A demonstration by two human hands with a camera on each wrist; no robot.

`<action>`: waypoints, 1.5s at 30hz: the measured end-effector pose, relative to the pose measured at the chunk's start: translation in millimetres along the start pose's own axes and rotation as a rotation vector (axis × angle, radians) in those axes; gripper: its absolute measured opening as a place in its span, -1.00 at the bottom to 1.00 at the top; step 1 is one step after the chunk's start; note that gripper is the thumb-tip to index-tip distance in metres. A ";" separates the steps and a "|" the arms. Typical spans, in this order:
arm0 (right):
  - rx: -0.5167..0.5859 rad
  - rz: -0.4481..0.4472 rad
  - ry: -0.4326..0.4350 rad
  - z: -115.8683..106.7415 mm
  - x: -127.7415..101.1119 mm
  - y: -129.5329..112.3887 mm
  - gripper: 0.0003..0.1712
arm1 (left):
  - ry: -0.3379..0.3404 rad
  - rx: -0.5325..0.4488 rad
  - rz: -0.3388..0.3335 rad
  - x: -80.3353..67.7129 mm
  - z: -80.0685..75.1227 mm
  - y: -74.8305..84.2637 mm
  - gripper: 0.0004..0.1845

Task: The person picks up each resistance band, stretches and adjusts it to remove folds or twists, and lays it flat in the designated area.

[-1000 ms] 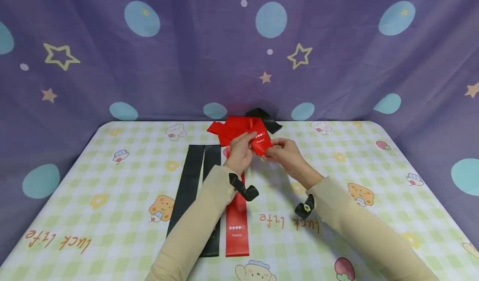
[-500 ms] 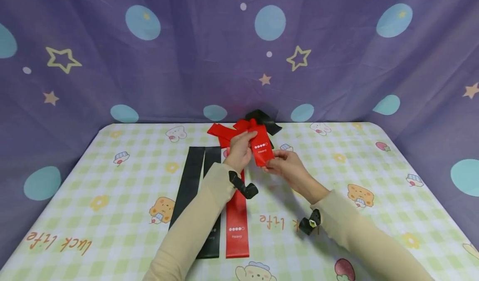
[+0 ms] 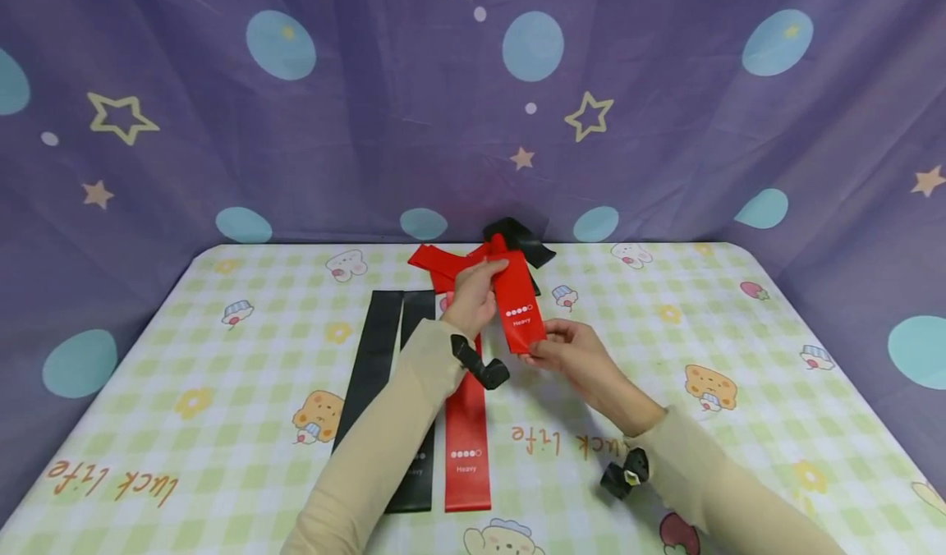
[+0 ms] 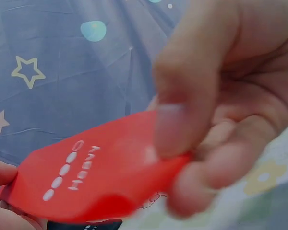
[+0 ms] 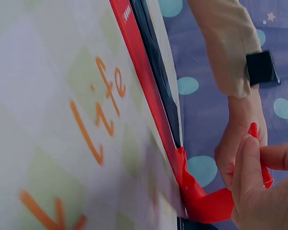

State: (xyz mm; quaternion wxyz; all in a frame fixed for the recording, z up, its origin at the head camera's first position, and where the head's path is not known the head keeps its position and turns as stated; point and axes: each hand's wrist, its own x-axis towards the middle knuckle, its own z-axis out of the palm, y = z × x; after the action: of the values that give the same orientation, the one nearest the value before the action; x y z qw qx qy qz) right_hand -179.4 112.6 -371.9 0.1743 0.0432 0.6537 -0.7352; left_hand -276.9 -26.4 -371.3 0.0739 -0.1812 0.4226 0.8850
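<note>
A red resistance band, printed "Heavy" with a row of dots, stretches between both hands. My left hand pinches it at its upper part, near the heap at the back. My right hand pinches its near end between thumb and fingers. In the left wrist view, the right hand grips one end close to the camera, while the left fingers hold the far side at the left edge. In the right wrist view, the band trails below the right hand.
A flat red band and two black bands lie lengthwise on the checkered tablecloth, partly under the left arm. At the back edge sits a heap of red band with a folded black band. A purple curtain stands behind.
My right hand has drawn the red band's printed end toward the near right. The left hand has stayed almost in place, and a longer stretch of red band shows between them.
</note>
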 end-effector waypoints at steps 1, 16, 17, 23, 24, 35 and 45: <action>-0.002 0.004 -0.002 0.3 -2.0 0.8 -0.63 | 0.003 0.010 -0.002 -0.1 -0.1 0.1 -0.52; -0.033 0.045 -0.023 4.7 -25.0 10.3 -0.59 | -0.009 0.049 -0.020 3.8 -4.7 5.6 -0.60; -0.034 0.045 -0.023 4.5 -26.2 11.0 -0.59 | -0.006 0.057 -0.017 3.9 -4.6 6.1 -0.60; -0.044 0.079 -0.005 4.4 -34.5 17.2 -0.60 | -0.007 0.092 0.019 4.8 -5.3 9.1 -0.63; -0.047 0.083 -0.005 4.2 -36.2 18.4 -0.60 | -0.006 0.100 0.021 4.9 -5.5 9.7 -0.63; -0.021 0.070 -0.105 1.5 -52.7 27.5 -0.57 | 0.025 0.168 0.085 6.5 -7.0 17.8 -0.69; 0.004 0.097 -0.142 2.2 -64.9 34.7 -0.58 | 0.049 0.151 0.110 10.2 -12.3 23.7 -0.77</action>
State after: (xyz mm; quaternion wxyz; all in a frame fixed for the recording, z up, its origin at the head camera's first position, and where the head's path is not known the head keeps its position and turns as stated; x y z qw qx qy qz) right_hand -107.4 120.5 -385.5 0.2557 0.0229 0.6351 -0.7285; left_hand -289.9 -51.1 -365.2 0.0280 -0.1731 0.4991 0.8486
